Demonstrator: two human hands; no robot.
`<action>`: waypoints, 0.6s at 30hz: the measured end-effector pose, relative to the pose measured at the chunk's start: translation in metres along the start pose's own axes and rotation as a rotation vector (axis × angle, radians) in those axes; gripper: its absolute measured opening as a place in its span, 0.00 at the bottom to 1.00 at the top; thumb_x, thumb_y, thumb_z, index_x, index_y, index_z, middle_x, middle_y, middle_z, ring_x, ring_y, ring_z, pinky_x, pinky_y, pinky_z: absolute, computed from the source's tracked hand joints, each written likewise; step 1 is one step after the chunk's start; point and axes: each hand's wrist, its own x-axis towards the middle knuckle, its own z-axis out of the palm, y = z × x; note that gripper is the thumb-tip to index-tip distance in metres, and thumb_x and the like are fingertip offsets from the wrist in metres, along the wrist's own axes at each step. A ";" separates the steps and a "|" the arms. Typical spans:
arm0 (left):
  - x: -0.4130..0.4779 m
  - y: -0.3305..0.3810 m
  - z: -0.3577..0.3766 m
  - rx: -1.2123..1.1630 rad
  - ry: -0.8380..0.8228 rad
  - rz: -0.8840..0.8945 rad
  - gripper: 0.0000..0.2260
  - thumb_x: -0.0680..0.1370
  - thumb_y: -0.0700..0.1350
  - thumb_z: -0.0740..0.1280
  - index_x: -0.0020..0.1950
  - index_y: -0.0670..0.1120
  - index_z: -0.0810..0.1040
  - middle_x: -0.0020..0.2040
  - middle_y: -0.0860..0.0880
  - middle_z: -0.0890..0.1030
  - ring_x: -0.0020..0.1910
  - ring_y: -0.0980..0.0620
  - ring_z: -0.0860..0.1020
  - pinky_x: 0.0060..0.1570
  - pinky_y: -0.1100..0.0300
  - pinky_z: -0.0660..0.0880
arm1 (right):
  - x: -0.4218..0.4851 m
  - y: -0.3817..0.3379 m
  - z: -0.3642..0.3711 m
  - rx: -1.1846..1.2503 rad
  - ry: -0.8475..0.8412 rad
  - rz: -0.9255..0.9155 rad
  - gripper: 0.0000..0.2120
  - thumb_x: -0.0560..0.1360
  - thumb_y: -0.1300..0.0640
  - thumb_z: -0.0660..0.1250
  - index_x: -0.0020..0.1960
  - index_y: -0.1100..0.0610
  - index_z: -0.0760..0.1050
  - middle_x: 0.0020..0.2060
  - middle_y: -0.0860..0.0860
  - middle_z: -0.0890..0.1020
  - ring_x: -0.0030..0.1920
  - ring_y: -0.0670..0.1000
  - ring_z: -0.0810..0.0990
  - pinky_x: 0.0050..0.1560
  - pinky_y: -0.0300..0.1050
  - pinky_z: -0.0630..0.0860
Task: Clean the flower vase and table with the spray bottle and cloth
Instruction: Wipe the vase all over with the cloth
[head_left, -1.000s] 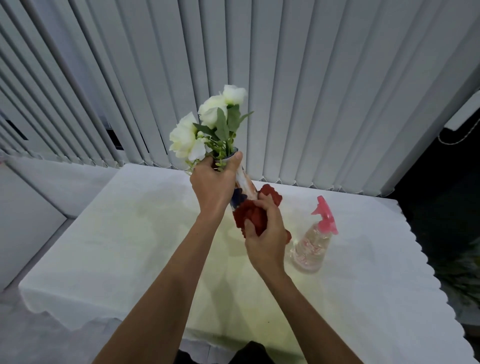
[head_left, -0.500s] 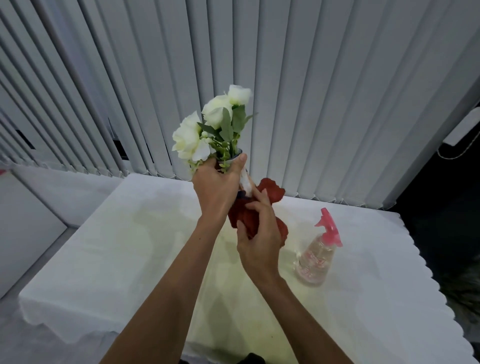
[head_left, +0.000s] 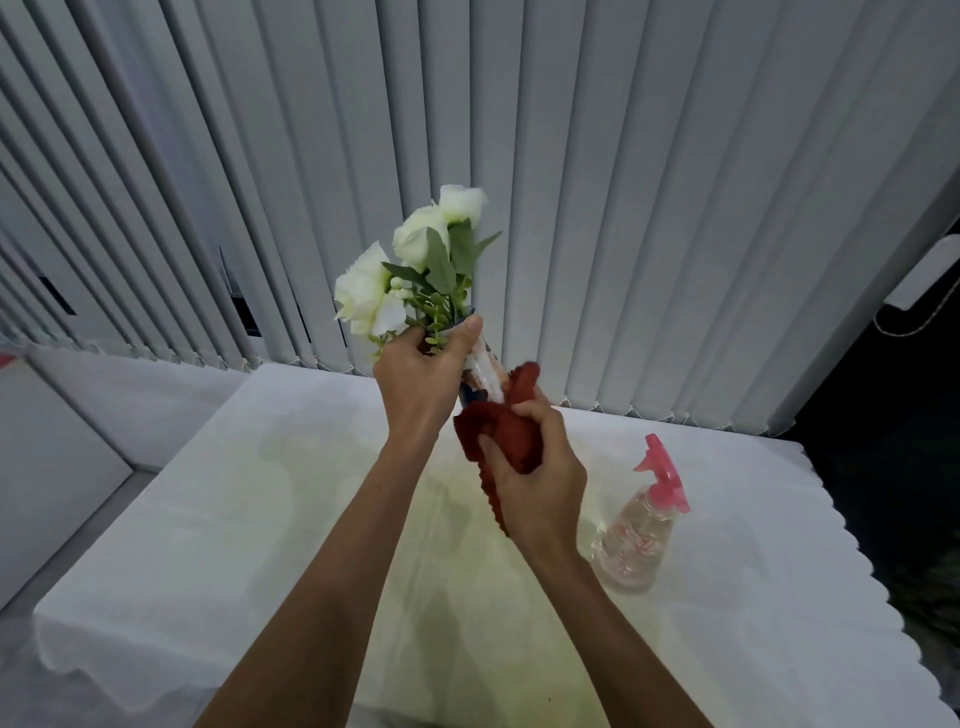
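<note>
Head view: the person is holding the flower vase (head_left: 480, 371) up in the air above the desk (head_left: 208, 519), well clear of its white cover. The left hand (head_left: 421, 376) is wrapping round the neck of the vase just under the white flowers (head_left: 400, 270), its grip closing tight on the rim with the thumb lying across the top edge. The right hand (head_left: 540, 480) is bunching the red cloth (head_left: 511, 426) in a full grip and pressing it against the lower part of the vase, so the cloth is touching the vase body just below and to the right of the left hand. The vase is tilting, its long axis running from the flowers at upper left down toward the cloth at lower right, and most of its base is hiding behind the cloth. The wiping looks to be turning on that line: the cloth hand is sitting at the low end of the axis, so a stroke would probably be running up along the body toward the left hand, or round it. The spray bottle (head_left: 641, 535), clear with a pink head, is standing upright on the desk to the right, nearer the right hand and apart from both hands. The desk itself appears not yet wiped.
</note>
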 end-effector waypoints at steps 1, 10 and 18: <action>-0.003 0.002 0.001 0.022 -0.025 0.023 0.14 0.70 0.62 0.75 0.43 0.53 0.85 0.39 0.55 0.86 0.43 0.57 0.84 0.47 0.56 0.81 | 0.003 -0.002 0.004 -0.018 -0.012 -0.059 0.23 0.74 0.57 0.78 0.61 0.40 0.72 0.69 0.46 0.80 0.55 0.56 0.87 0.50 0.55 0.86; 0.001 -0.004 -0.001 -0.036 -0.173 -0.035 0.12 0.65 0.64 0.77 0.40 0.58 0.85 0.42 0.52 0.88 0.47 0.49 0.86 0.50 0.43 0.83 | 0.017 0.010 -0.005 -0.014 0.020 0.195 0.14 0.81 0.49 0.60 0.66 0.43 0.71 0.55 0.47 0.84 0.52 0.48 0.85 0.56 0.53 0.83; -0.007 0.002 0.000 0.092 -0.120 0.073 0.08 0.69 0.59 0.77 0.38 0.59 0.81 0.37 0.59 0.84 0.41 0.59 0.83 0.46 0.58 0.80 | 0.026 -0.004 0.016 -0.179 -0.113 -0.181 0.25 0.83 0.52 0.64 0.79 0.52 0.65 0.76 0.48 0.72 0.74 0.48 0.74 0.70 0.48 0.76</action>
